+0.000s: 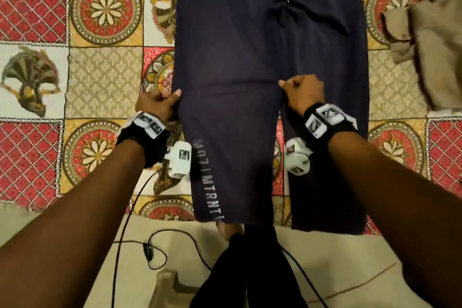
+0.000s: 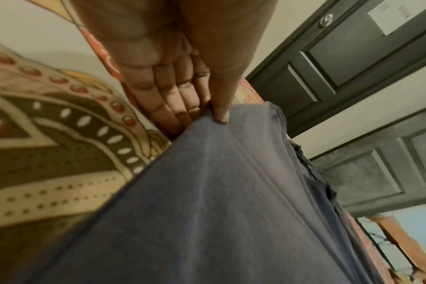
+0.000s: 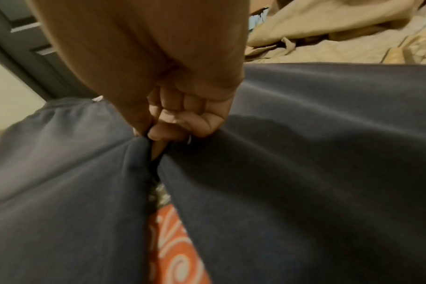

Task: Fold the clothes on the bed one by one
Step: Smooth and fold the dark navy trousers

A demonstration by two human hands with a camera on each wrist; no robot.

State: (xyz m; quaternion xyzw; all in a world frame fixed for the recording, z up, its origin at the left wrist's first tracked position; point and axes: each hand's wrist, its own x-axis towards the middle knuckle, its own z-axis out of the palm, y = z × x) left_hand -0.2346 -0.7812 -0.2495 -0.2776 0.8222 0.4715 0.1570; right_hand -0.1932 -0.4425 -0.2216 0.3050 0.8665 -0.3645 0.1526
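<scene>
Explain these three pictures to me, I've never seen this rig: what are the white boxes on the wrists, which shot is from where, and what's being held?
There is no machine here: a person folds clothes with bare hands. The white boxes strapped to the wrists are small cameras. The large picture comes from a camera on the person's head, looking down at the bed with its patterned cover. The other two are taken from those wrist cameras, looking along each hand.

On the bed lie dark trousers, spread flat, legs towards the person and hanging over the edge. A beige garment lies crumpled at the right.

The left hand pinches the outer edge of the left leg between thumb and fingers. The right hand pinches the fabric at the inner seam, where the two legs part.
</scene>
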